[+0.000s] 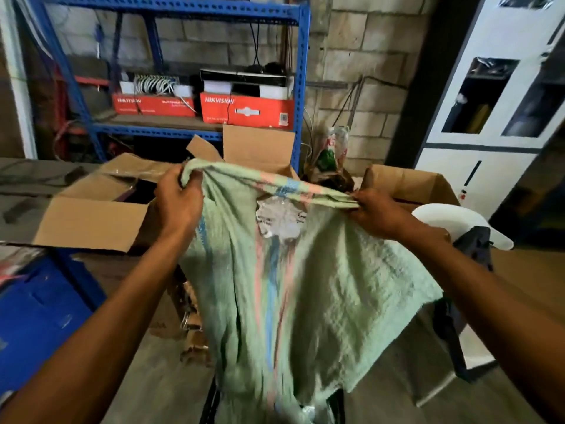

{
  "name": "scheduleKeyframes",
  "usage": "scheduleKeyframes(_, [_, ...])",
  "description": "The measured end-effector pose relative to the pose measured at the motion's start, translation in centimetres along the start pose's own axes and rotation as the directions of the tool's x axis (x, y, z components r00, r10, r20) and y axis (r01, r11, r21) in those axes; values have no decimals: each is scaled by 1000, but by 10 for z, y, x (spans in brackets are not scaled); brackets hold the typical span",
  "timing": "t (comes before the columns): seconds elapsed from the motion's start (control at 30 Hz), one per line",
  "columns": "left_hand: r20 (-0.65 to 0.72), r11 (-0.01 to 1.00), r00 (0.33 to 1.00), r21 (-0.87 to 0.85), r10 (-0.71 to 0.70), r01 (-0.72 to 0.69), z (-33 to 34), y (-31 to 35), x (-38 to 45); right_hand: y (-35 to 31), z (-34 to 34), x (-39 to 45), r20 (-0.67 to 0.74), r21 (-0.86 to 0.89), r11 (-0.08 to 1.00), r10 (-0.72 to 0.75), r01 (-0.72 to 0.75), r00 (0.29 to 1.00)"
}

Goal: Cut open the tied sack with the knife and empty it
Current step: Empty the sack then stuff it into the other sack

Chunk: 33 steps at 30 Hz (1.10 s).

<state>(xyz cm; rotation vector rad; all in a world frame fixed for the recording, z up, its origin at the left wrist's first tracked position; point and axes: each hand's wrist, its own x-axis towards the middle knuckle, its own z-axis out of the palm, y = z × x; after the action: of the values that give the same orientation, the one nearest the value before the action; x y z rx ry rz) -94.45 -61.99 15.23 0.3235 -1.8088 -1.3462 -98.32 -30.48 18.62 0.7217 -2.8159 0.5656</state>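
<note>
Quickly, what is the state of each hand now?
Left hand: closed, holding the sack by its top edge.
Right hand: closed on the same edge.

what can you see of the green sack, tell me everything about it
The green sack looks like woven plastic, pale green with pink and blue stripes and a whitish worn patch near the top. It hangs limp and flat, stretched by its upper edge between the left hand and the right hand, whose fingers pinch the bunched fabric. Its lower end drops out of view. No knife shows.
</note>
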Motion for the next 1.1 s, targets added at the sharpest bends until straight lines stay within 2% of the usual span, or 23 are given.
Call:
scheduleKeyframes(0.07, [-9, 997, 998, -54, 59, -60, 3, 16, 2, -3, -8, 10, -260, 181, 983, 74, -26, 963])
scheduleKeyframes(0.1, [-14, 993, 996, -85, 84, -85, 5, 27, 3, -10, -13, 16, -289, 234, 972, 72, -3, 955])
scheduleKeyframes(0.17, [36, 988, 992, -99, 119, -115, 9, 45, 4, -20, -22, 24, -247, 231, 972, 29, 30, 969])
scheduleKeyframes(0.27, [110, 981, 986, -164, 124, -105, 15, 60, -4, -30, -39, 33, -381, 300, 953, 82, 40, 921])
scheduleKeyframes(0.33, [195, 967, 974, -245, 114, -64, 18, 65, -12, -41, -43, 33, -294, 394, 914, 29, 93, 955])
scheduleKeyframes(0.37, [311, 962, 945, -274, 103, -15, 21, 67, -17, -50, -41, 33, -246, 460, 882, 16, 102, 969])
scheduleKeyframes(0.4, [461, 957, 883, -287, 90, 53, 26, 68, -23, -58, -38, 35, -234, 542, 833, 25, 109, 972])
scheduleKeyframes(0.43, [603, 957, 794, -268, 77, 110, 31, 68, -31, -67, -36, 36, -235, 610, 785, 49, 108, 971])
scheduleKeyframes(0.47, [694, 968, 717, -220, 71, 117, 38, 68, -39, -74, -36, 37, -229, 652, 751, 62, 105, 972])
scheduleKeyframes(0.5, [716, 984, 694, -167, 76, 65, 45, 68, -46, -79, -37, 38, -192, 670, 736, 49, 94, 980])
scheduleKeyframes(0.53, [680, 994, 727, -111, 91, -20, 51, 67, -50, -82, -37, 38, -134, 681, 728, 22, 76, 991])
scheduleKeyframes(0.57, [602, 994, 791, -62, 110, -91, 55, 69, -51, -81, -36, 37, -57, 690, 722, -10, 47, 998])
scheduleKeyframes(0.63, [451, 989, 881, -75, 145, -124, 55, 73, -43, -68, -36, 30, 57, 640, 769, -41, -5, 997])
scheduleKeyframes(0.7, [418, 961, 903, -277, 100, 22, 47, 72, -31, -49, -28, 15, 114, 551, 834, -37, -32, 993])
scheduleKeyframes(0.73, [456, 917, 887, -380, 70, 124, 43, 74, -28, -44, -20, 6, 159, 564, 824, -47, -51, 986])
scheduleKeyframes(0.8, [553, 829, 831, -490, 55, 271, 45, 83, -28, -44, 5, -8, 231, 722, 684, -90, -108, 969])
scheduleKeyframes(0.87, [569, 816, 822, -490, 33, 306, 51, 93, -31, -55, 31, -13, 118, 864, 495, -20, -92, 993])
scheduleKeyframes(0.9, [523, 842, 852, -467, 18, 269, 53, 98, -31, -59, 39, -12, 44, 896, 439, 57, -65, 997])
scheduleKeyframes(0.97, [413, 953, 910, -286, 31, 97, 50, 94, -28, -63, 42, -9, -84, 904, 427, 167, 5, 982])
scheduleKeyframes(1.0, [408, 988, 912, -150, 24, 41, 47, 91, -30, -63, 41, -6, -123, 907, 421, 187, 34, 975])
scheduleKeyframes(1.03, [455, 997, 890, -61, -19, 52, 46, 87, -33, -63, 38, -4, -148, 910, 409, 182, 62, 972])
scheduleKeyframes(1.1, [543, 971, 834, -133, -94, 196, 50, 84, -36, -64, 30, 0, -178, 898, 427, 123, 110, 976])
